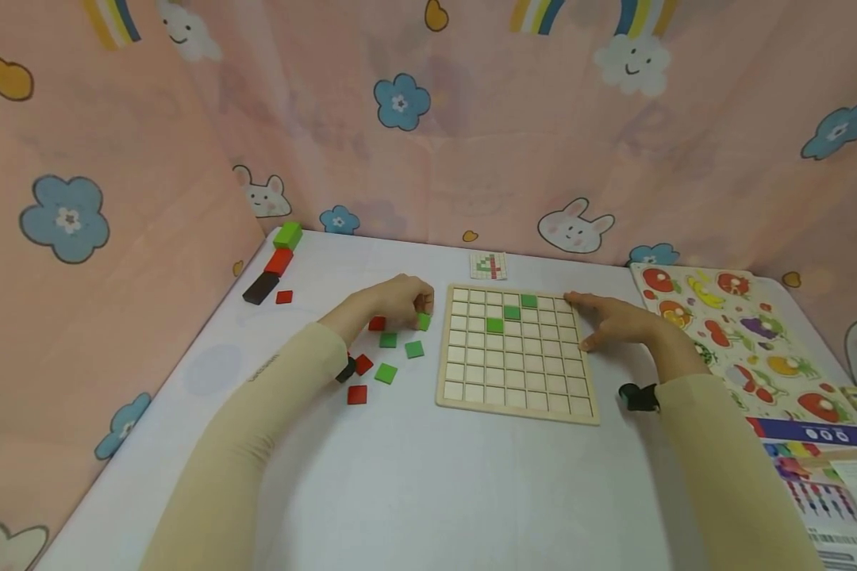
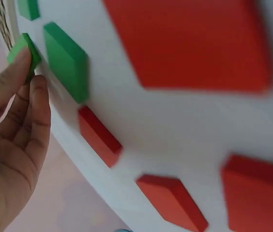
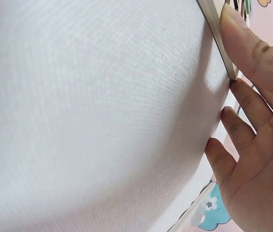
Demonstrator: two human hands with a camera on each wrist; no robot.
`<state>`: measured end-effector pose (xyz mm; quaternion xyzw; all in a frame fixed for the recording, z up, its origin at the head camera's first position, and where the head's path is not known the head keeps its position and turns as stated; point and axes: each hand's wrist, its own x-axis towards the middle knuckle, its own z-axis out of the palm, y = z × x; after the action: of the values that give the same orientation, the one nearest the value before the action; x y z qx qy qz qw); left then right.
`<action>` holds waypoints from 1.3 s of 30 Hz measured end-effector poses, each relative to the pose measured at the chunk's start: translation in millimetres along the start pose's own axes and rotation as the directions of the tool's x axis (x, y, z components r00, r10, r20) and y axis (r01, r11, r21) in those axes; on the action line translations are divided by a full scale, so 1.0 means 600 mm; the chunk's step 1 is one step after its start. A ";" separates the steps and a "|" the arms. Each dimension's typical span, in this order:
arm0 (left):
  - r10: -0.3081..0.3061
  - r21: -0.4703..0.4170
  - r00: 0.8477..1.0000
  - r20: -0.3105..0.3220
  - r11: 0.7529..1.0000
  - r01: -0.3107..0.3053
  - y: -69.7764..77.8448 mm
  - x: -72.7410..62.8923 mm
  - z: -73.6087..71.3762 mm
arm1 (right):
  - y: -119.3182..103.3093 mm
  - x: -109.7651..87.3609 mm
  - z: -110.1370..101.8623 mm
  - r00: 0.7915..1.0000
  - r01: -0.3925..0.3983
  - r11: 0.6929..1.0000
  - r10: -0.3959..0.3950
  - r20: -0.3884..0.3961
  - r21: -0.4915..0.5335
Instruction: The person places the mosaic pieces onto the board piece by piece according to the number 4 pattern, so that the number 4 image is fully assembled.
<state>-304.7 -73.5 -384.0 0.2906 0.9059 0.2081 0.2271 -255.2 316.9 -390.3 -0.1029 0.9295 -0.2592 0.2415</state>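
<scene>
left hand (image 1: 398,300) curled, pinching green tile (image 1: 424,321) just left of grid board (image 1: 517,396) | right hand (image 1: 614,319) flat, fingers straight against board's right edge

A pink cloth (image 1: 471,159) hangs as a backdrop behind and to the left of the table (image 1: 414,492), folding at the far left corner. It is printed with blue flowers (image 1: 401,101), white rabbits (image 1: 574,225), rainbows with smiling clouds (image 1: 632,47) and small orange hearts (image 1: 7,78). The table is covered in a plain white cloth and reaches to the backdrop on both sides. The light is soft and even, with faint shadows on the white surface.
</scene>
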 end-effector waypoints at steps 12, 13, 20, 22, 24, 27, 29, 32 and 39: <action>0.087 -0.124 0.987 -0.134 0.987 -0.103 0.083 0.031 0.037 | 0.002 0.005 -0.001 1.000 -0.008 1.000 0.008 -0.001 -0.005; 0.088 -0.118 0.988 -0.125 0.988 -0.103 0.088 0.033 0.041 | 0.002 0.005 -0.001 1.000 -0.007 1.000 0.007 -0.001 -0.003; 0.086 -0.074 0.990 -0.109 0.993 -0.094 0.108 0.037 0.057 | 0.000 0.003 0.000 1.000 0.001 1.000 -0.001 0.006 0.007; 0.092 -0.044 0.989 -0.114 0.994 -0.098 0.111 0.038 0.059 | -0.001 0.001 0.000 1.000 0.004 1.000 -0.004 0.008 0.010; 0.097 -0.010 0.989 -0.112 0.995 -0.099 0.113 0.037 0.061 | -0.002 0.000 0.001 1.000 0.004 1.000 -0.004 0.009 0.010; 0.107 0.003 0.989 -0.102 0.994 -0.108 0.115 0.037 0.063 | -0.001 -0.001 0.001 1.000 0.001 1.000 -0.001 0.008 0.016; 0.111 0.034 0.989 -0.096 0.994 -0.108 0.114 0.038 0.065 | -0.001 -0.002 0.000 1.000 -0.001 1.000 0.001 0.007 0.012; 0.104 0.077 0.990 -0.095 0.992 -0.096 0.115 0.038 0.063 | 0.001 -0.002 -0.001 1.000 -0.007 1.000 0.007 0.004 0.009; 0.117 0.053 0.993 -0.035 0.992 -0.115 0.088 0.020 0.019 | 0.004 0.001 0.001 1.000 -0.005 1.000 0.005 0.000 -0.008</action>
<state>-284.6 -23.7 -370.1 0.3444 0.8967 0.2032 0.1896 -255.8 318.5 -392.4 -0.1016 0.9307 -0.2549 0.2418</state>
